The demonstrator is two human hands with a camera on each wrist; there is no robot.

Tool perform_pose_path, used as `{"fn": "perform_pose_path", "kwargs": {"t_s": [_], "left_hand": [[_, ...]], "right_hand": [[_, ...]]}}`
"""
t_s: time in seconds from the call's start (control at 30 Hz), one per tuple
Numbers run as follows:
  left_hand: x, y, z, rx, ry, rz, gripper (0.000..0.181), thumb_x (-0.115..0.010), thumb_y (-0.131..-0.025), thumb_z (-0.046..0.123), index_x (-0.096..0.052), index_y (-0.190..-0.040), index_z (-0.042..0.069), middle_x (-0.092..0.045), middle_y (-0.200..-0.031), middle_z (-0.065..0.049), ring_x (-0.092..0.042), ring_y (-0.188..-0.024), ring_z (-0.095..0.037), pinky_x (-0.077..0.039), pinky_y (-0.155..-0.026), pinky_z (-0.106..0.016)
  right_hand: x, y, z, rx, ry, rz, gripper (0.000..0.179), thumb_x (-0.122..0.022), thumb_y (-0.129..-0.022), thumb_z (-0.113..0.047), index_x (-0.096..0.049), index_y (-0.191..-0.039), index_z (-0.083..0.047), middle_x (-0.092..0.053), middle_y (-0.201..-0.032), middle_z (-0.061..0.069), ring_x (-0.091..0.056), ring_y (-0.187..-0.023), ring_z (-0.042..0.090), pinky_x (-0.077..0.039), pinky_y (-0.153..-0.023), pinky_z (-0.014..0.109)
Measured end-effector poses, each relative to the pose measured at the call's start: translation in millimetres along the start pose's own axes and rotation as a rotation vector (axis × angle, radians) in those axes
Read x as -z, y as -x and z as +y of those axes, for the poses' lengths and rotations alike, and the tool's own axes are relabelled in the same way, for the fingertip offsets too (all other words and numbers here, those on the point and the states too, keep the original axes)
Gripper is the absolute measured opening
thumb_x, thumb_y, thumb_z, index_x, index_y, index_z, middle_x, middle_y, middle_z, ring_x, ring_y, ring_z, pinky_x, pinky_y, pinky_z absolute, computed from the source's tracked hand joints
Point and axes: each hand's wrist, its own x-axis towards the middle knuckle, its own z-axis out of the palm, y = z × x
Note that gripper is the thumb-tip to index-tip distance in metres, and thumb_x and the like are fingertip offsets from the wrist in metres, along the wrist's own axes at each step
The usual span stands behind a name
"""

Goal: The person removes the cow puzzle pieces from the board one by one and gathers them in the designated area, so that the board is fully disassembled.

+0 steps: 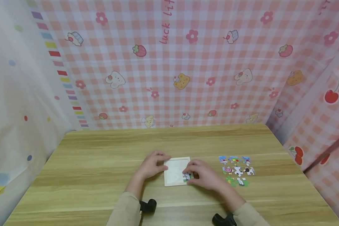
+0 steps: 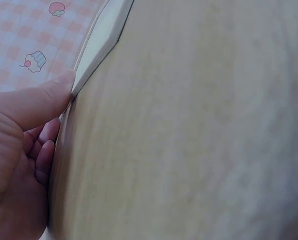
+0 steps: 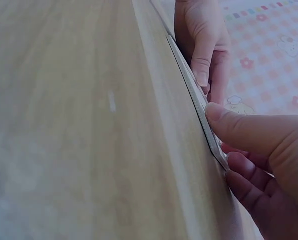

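Observation:
A shallow wooden puzzle frame point(image 1: 173, 185) lies on the table between both hands. My left hand point(image 1: 152, 164) holds its left side, with the index finger near the top corner and the thumb point(image 2: 51, 97) at the edge. A printed jigsaw piece point(image 1: 186, 177) sits in the lower right corner of the frame. My right hand point(image 1: 204, 175) has thumb and fingers around that piece, partly covering it. In the right wrist view, the thumb point(image 3: 233, 122) lies over the frame's rim and the other fingers bend beside it. What lies under the fingertips is hidden.
Several loose jigsaw pieces point(image 1: 237, 171) lie in rough rows to the right of the frame. The wooden table point(image 1: 101, 163) extends around them. A pink checked cloth point(image 1: 158, 69) hangs behind, with more cloth at both sides.

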Motion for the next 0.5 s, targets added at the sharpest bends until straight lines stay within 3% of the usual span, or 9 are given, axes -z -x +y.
{"fn": "perform_pose_path", "kwargs": {"t_s": [0.5], "left_hand": [[-0.9, 0.0, -0.1, -0.01, 0.006, 0.007, 0.038, -0.079, -0.092, 0.01, -0.073, -0.13, 0.006, -0.061, -0.126, -0.014, -0.054, -0.119, -0.034, -0.043, -0.106, -0.056]], "right_hand": [[-4.2, -2.8, 2.8, -0.037, -0.009, -0.01, 0.023, -0.085, -0.085, -0.016, -0.076, -0.106, -0.019, -0.063, -0.111, -0.006, -0.051, -0.094, 0.01, -0.045, -0.083, 0.032]]}}
